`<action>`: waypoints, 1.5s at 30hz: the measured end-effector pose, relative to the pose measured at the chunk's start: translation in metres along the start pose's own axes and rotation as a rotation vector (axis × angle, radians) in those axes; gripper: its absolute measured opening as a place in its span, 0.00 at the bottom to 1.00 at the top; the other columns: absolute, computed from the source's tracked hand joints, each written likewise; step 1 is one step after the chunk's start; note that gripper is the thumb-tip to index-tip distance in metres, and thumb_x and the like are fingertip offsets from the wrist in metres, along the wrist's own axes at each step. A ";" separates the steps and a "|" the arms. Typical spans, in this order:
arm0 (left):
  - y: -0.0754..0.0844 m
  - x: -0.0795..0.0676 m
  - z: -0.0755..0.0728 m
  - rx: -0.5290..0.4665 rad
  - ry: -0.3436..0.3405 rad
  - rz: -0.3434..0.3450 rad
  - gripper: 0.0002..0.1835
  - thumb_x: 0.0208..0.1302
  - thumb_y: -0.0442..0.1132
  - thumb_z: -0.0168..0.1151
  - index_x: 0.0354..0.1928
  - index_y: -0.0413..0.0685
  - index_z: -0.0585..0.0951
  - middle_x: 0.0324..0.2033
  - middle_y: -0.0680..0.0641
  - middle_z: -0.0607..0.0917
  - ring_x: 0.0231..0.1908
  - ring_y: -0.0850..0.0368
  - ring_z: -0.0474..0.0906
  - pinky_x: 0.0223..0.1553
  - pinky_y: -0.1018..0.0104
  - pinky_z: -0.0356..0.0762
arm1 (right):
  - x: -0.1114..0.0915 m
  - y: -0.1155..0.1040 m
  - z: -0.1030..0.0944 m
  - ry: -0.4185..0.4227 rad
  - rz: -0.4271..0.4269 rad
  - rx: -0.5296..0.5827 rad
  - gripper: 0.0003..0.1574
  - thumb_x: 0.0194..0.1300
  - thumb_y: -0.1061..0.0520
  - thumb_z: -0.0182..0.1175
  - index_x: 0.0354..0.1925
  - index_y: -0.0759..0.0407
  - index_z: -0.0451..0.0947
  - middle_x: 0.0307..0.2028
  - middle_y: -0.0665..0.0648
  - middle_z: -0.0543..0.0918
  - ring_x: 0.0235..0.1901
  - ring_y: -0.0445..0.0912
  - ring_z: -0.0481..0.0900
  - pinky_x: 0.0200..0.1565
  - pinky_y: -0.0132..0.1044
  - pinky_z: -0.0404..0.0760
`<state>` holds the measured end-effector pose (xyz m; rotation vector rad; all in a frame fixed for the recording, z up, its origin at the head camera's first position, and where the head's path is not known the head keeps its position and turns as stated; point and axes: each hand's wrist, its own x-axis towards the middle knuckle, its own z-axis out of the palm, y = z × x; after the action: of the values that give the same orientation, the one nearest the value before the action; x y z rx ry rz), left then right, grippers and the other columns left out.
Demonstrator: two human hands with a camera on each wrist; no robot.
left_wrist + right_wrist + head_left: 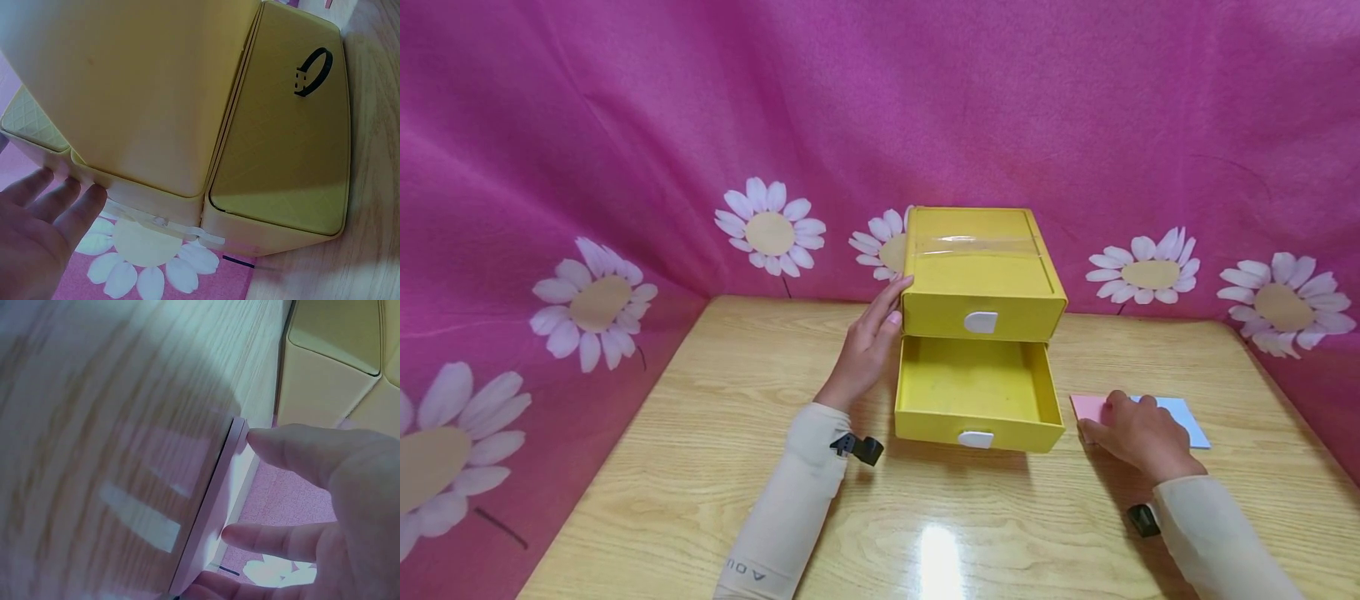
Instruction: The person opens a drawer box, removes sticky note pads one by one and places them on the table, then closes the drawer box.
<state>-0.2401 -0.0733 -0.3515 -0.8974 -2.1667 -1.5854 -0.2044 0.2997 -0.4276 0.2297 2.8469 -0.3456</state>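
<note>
Left hand (867, 343) – fingers extended – touching the left side of the yellow drawer unit (981, 275), lower drawer (925, 427) pulled out. Right hand (1144, 432) touching the pink-and-blue pad (1187, 417), right of the unit; whether its fingers grip cannot be told.

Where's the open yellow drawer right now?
In the head view, the open drawer is right of centre, below the closed drawer, with the right hand to its right.

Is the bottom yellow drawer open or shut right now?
Open: in the head view, the lower drawer juts forward past the upper drawer's front, its inside floor and side walls showing.
</note>
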 end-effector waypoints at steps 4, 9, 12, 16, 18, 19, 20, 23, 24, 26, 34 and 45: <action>-0.001 0.000 0.000 0.000 0.002 -0.006 0.25 0.73 0.30 0.42 0.70 0.40 0.63 0.71 0.39 0.60 0.69 0.50 0.60 0.68 0.62 0.58 | 0.000 -0.001 0.001 -0.006 0.008 -0.001 0.44 0.56 0.35 0.63 0.52 0.72 0.67 0.33 0.68 0.69 0.34 0.61 0.68 0.28 0.50 0.72; -0.002 -0.001 0.001 -0.005 0.005 -0.017 0.25 0.72 0.29 0.42 0.70 0.41 0.64 0.71 0.40 0.61 0.69 0.49 0.61 0.68 0.62 0.58 | 0.002 0.000 0.002 -0.013 0.019 0.003 0.45 0.56 0.36 0.64 0.52 0.72 0.67 0.33 0.68 0.69 0.34 0.61 0.68 0.29 0.50 0.72; -0.002 -0.001 0.001 -0.007 0.005 -0.017 0.25 0.72 0.29 0.42 0.70 0.41 0.64 0.71 0.40 0.61 0.69 0.49 0.61 0.68 0.63 0.59 | 0.002 0.000 0.003 -0.009 0.021 0.001 0.45 0.56 0.35 0.64 0.52 0.71 0.66 0.34 0.69 0.68 0.34 0.62 0.68 0.29 0.51 0.72; -0.002 -0.001 0.001 -0.005 0.001 -0.012 0.25 0.73 0.29 0.41 0.70 0.40 0.63 0.71 0.40 0.61 0.69 0.49 0.61 0.68 0.64 0.58 | 0.001 0.000 0.003 -0.002 0.021 0.004 0.46 0.56 0.35 0.64 0.53 0.71 0.66 0.34 0.70 0.68 0.34 0.62 0.68 0.29 0.51 0.72; -0.002 -0.001 0.001 -0.002 0.000 -0.010 0.25 0.73 0.29 0.41 0.70 0.40 0.63 0.71 0.40 0.61 0.69 0.50 0.60 0.68 0.64 0.58 | 0.001 -0.001 0.003 -0.002 0.023 0.006 0.45 0.56 0.35 0.64 0.52 0.72 0.66 0.34 0.70 0.68 0.34 0.62 0.68 0.28 0.51 0.72; -0.002 -0.001 0.001 -0.002 0.000 -0.011 0.25 0.73 0.29 0.42 0.70 0.41 0.63 0.71 0.40 0.61 0.69 0.50 0.60 0.68 0.64 0.58 | 0.001 -0.001 0.002 -0.001 0.023 0.007 0.45 0.56 0.36 0.64 0.52 0.72 0.67 0.34 0.70 0.68 0.34 0.62 0.68 0.28 0.51 0.72; -0.002 -0.001 0.001 -0.003 0.001 -0.012 0.25 0.73 0.29 0.41 0.70 0.41 0.63 0.71 0.40 0.61 0.69 0.50 0.61 0.68 0.64 0.58 | 0.001 -0.001 0.002 -0.002 0.023 0.007 0.45 0.56 0.36 0.64 0.52 0.72 0.67 0.34 0.69 0.68 0.34 0.62 0.68 0.28 0.51 0.72; -0.002 -0.001 0.001 -0.006 0.003 -0.014 0.25 0.73 0.30 0.41 0.70 0.41 0.63 0.71 0.40 0.61 0.69 0.50 0.61 0.68 0.63 0.58 | 0.000 -0.002 0.001 -0.002 0.021 0.010 0.44 0.56 0.36 0.64 0.51 0.72 0.67 0.34 0.69 0.69 0.34 0.62 0.68 0.28 0.51 0.72; -0.003 -0.001 0.001 -0.006 0.006 -0.011 0.25 0.73 0.30 0.41 0.70 0.41 0.64 0.71 0.40 0.61 0.69 0.50 0.61 0.68 0.63 0.58 | 0.000 -0.002 0.001 0.005 0.017 0.011 0.43 0.56 0.36 0.64 0.50 0.71 0.68 0.34 0.69 0.69 0.34 0.62 0.68 0.27 0.51 0.72; -0.003 -0.001 0.001 -0.007 0.010 -0.003 0.24 0.73 0.30 0.42 0.70 0.40 0.64 0.71 0.38 0.61 0.69 0.50 0.61 0.68 0.63 0.58 | -0.001 -0.001 0.001 0.017 0.008 0.016 0.40 0.57 0.36 0.63 0.47 0.69 0.69 0.34 0.69 0.69 0.33 0.61 0.69 0.27 0.50 0.72; -0.021 0.001 0.004 -0.025 0.008 0.015 0.25 0.73 0.32 0.41 0.71 0.41 0.63 0.72 0.40 0.60 0.70 0.52 0.59 0.69 0.63 0.57 | -0.005 -0.002 0.000 0.065 -0.022 0.038 0.42 0.58 0.36 0.62 0.51 0.70 0.67 0.35 0.71 0.70 0.33 0.62 0.70 0.28 0.52 0.73; -0.047 0.003 0.007 -0.001 0.008 0.043 0.25 0.75 0.42 0.40 0.72 0.59 0.62 0.72 0.57 0.59 0.69 0.61 0.58 0.69 0.64 0.57 | -0.013 -0.007 -0.008 0.127 -0.090 0.061 0.50 0.61 0.32 0.58 0.61 0.71 0.63 0.44 0.78 0.70 0.39 0.67 0.71 0.32 0.57 0.74</action>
<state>-0.2721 -0.0748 -0.3869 -0.9301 -2.1268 -1.5676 -0.1957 0.2939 -0.4147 0.1407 2.9808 -0.4523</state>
